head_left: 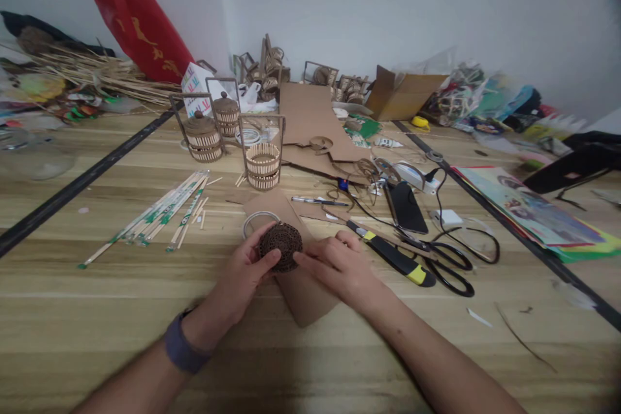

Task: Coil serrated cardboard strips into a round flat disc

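Note:
My left hand (250,268) holds a round dark brown coiled disc (283,244), thumb on its face and fingers behind. My right hand (339,262) touches the disc's right edge with a fingertip, its other fingers curled; whether it pinches anything is hidden. Under both hands lies a piece of brown cardboard (303,301). A pale ring (257,215) rests on it just beyond the disc. Farther back stands a small open basket (262,165) of light sticks with a tall square handle. Two similar lidded baskets (202,139) stand to its left.
Packaged wooden sticks (165,210) lie at left. To the right are a pen (320,201), a cutter (398,259), black-handled scissors (451,265), a phone (407,207) and cables. A red bag (136,26), a cardboard box (405,97) and more baskets stand along the wall.

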Motion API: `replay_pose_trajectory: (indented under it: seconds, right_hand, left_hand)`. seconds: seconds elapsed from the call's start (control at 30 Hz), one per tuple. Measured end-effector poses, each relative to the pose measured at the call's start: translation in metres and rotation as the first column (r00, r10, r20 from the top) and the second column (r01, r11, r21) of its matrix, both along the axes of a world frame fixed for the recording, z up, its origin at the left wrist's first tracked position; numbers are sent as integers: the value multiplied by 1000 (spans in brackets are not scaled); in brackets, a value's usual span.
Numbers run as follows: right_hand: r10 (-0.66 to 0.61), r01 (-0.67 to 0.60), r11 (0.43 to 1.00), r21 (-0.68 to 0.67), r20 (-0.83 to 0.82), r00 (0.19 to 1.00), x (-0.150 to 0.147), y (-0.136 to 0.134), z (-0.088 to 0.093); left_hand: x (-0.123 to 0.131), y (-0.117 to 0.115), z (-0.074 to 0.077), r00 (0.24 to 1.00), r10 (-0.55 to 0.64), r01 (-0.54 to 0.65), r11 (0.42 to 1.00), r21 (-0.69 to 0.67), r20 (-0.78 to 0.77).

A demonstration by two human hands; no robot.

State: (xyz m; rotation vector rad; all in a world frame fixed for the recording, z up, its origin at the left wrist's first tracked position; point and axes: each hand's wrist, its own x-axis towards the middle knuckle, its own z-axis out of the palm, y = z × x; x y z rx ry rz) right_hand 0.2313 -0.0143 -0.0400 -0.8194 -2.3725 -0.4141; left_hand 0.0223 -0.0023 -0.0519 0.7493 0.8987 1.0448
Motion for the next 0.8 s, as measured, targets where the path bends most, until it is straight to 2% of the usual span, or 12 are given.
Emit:
replay_pose_trajectory:
  seconds: [0.23, 0.33, 0.43, 0.53, 0.63, 0.8]
  right_hand:
    - [-59, 55, 998, -38, -92, 994, -3, 5, -4]
    - [-100, 88, 991, -105, -120, 988, -3, 5, -3]
    - [-90, 66, 986, -156, -152, 984, -2, 6, -1]
    - [-62, 39, 987, -155, -143, 988, 1, 6, 2]
    - [-86, 66, 982, -178, -106, 991, 2, 7, 5]
    - [-86, 63, 979, -192, -110, 990, 4, 7, 6]
  left_hand:
    - [-3, 2, 0, 999, -41, 42, 999, 35, -23]
    - [-5, 3, -2, 998, -63, 65, 995, 70, -30]
    - [-6, 3, -3, 997, -60, 65, 993, 98, -56]
    - [-8, 3, -1, 995, -84, 87, 994, 60, -53]
    - [-11, 3, 2, 992, -124, 125, 992, 18, -32]
    - [-13, 3, 5, 990, -137, 137, 990, 19, -14]
